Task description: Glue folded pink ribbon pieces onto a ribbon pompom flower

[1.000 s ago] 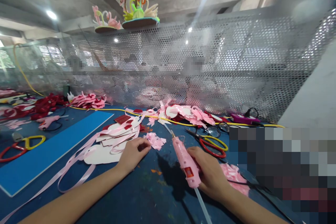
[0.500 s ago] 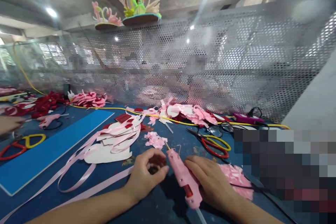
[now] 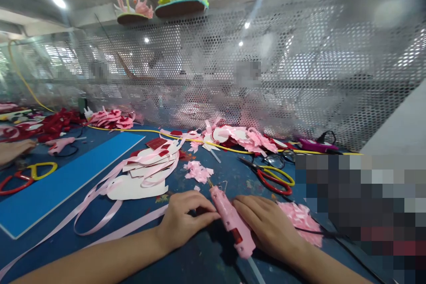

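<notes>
A pink glue gun (image 3: 229,217) points away from me, its metal nozzle low over the table and a clear glue stick (image 3: 255,270) out of its back end. My right hand (image 3: 268,222) is closed along its right side. Just left of the gun is my left hand (image 3: 183,219), thumb and forefinger drawn together in a pinch by the gun's body. What they hold, if anything, is hidden. Beyond the nozzle lies a ruffled cluster of pink ribbon (image 3: 198,171), with a small pink scrap (image 3: 197,188) in front of it.
White cut-outs (image 3: 136,188) and pink ribbon (image 3: 115,213) lie left of centre, beside a blue board (image 3: 76,182). Scissors (image 3: 274,179) and a pink ruffled piece (image 3: 301,219) are on the right. Another person's hand (image 3: 15,151) shows far left. A perforated metal screen (image 3: 213,75) stands behind.
My left thumb and forefinger have closed from a loose curve into a pinch nearer the gun. A small pink scrap now shows beside the cluster. The view has tilted down slightly.
</notes>
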`<action>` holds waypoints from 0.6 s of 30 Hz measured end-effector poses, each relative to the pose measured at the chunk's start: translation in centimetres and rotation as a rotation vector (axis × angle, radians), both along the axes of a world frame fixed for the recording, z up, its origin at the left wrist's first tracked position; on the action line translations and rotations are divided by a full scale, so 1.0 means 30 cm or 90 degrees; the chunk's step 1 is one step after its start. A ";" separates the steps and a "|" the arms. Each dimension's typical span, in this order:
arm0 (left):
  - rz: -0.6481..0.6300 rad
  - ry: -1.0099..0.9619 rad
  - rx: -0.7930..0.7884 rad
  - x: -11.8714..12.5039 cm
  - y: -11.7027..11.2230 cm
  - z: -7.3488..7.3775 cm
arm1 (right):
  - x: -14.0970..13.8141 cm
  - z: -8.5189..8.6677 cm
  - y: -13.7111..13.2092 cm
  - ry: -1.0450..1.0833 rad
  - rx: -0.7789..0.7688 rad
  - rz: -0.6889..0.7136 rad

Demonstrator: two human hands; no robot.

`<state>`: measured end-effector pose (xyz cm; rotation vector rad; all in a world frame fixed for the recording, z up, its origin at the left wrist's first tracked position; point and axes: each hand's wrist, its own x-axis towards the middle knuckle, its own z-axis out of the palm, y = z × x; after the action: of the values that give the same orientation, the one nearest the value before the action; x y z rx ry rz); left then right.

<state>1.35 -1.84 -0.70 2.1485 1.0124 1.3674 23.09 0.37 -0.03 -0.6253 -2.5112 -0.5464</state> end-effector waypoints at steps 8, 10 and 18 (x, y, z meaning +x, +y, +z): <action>0.019 -0.023 -0.057 -0.001 0.008 0.004 | 0.000 -0.003 0.001 -0.001 -0.006 0.012; 0.028 -0.027 -0.065 -0.002 0.012 0.004 | 0.000 -0.003 0.000 -0.003 -0.006 0.012; 0.061 -0.059 -0.122 -0.010 0.030 0.002 | 0.002 -0.005 0.001 -0.008 -0.029 0.023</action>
<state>1.05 -0.93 -0.63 1.9032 1.1715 1.3406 23.15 0.41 -0.17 -0.5938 -2.5476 -0.4827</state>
